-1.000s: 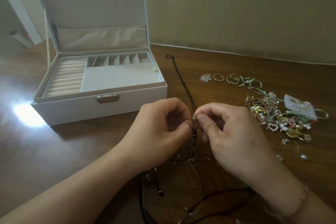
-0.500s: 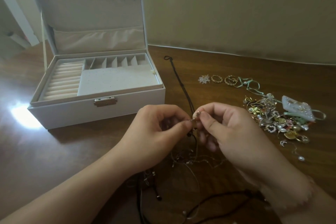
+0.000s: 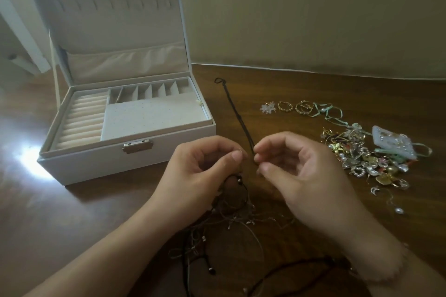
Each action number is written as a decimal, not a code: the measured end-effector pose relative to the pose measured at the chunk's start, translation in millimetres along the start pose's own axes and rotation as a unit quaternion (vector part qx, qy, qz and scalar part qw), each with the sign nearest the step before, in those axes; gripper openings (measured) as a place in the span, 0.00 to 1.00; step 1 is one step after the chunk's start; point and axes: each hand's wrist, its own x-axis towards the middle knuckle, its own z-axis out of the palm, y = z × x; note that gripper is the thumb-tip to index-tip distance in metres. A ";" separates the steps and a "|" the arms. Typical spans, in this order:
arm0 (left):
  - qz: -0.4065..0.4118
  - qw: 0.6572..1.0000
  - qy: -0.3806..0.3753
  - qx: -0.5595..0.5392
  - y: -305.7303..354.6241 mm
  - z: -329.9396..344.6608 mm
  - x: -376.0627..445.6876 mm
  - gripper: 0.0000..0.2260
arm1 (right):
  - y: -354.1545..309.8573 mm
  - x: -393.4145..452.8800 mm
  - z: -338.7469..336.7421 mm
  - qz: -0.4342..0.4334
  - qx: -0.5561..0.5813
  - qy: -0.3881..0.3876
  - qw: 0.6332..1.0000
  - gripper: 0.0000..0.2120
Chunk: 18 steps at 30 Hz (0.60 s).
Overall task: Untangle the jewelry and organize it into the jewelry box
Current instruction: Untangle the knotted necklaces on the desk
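Under right hand [image 3: 306, 176]: tangle [image 3: 231, 219] part-hidden

Both bare forearms rise from the lower corners of the frame toward its centre, where the left hand [image 3: 202, 171] and the right hand [image 3: 296, 171] face each other just apart, fingers curled, each with thumb and forefinger pinched together at the tips.
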 end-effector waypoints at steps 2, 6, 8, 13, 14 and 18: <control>0.002 1.000 0.000 -0.015 1.1 1.3 -0.1 0.07 | -3.1 -0.5 0.5 0.001 -0.081 -0.056 0.995 0.15; 0.004 0.999 0.024 -0.024 3.9 2.6 0.9 0.08 | -1.5 -2.5 4.5 -0.014 -0.204 -0.154 0.967 0.15; -0.001 0.999 0.041 -0.025 3.4 1.7 2.4 0.09 | -1.5 -2.9 5.0 -0.046 -0.232 -0.154 0.959 0.07; 0.010 0.996 0.085 0.023 -1.2 -3.9 3.0 0.06 | -4.9 0.4 -4.1 -0.040 -0.186 -0.143 0.971 0.08; 0.009 0.995 0.089 0.039 -0.9 -4.5 2.9 0.06 | -5.8 1.5 -7.1 -0.042 -0.175 -0.123 0.976 0.09; -0.024 0.992 0.091 0.082 -2.0 -7.0 3.8 0.03 | -5.0 5.2 -13.6 -0.014 -0.105 -0.070 0.992 0.12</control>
